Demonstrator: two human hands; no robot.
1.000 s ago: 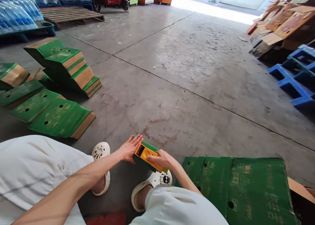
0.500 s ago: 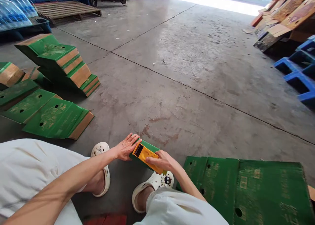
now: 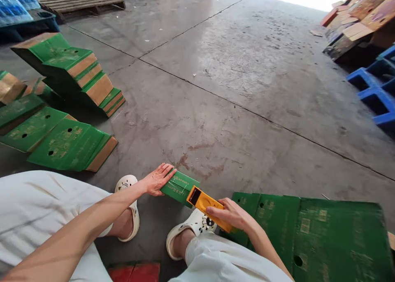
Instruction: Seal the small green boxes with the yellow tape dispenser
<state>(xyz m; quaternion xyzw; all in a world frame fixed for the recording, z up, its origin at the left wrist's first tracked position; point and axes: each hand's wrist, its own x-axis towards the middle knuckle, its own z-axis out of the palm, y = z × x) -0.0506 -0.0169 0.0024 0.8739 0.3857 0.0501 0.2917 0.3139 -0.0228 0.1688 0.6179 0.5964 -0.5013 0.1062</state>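
Observation:
A narrow green carton (image 3: 179, 185) with pale print stands between my feet, its top showing. My left hand (image 3: 159, 180) holds the carton's left end, fingers stretched over the far edge and thumb down the near side. My right hand (image 3: 233, 212) is wrapped around a yellow hand-held tool (image 3: 205, 203) with a dark window-like part at its front end. The tool's kind is not clear. Its front end lies at the carton's right end, and whether they touch I cannot tell. The right fingers are partly hidden under the tool.
Flattened green cartons (image 3: 336, 232) lie to my right. More green cartons (image 3: 66, 144) and a stepped carton stack (image 3: 83, 74) are at left. A red piece (image 3: 135, 272) lies below. Farther off are a wooden pallet (image 3: 80, 0), bottled water (image 3: 12, 6) and blue pallets (image 3: 373, 97).
My right hand has moved right with the yellow tool, from over the carton's top to its right end. More of the carton's top shows. My left hand stays on the left end.

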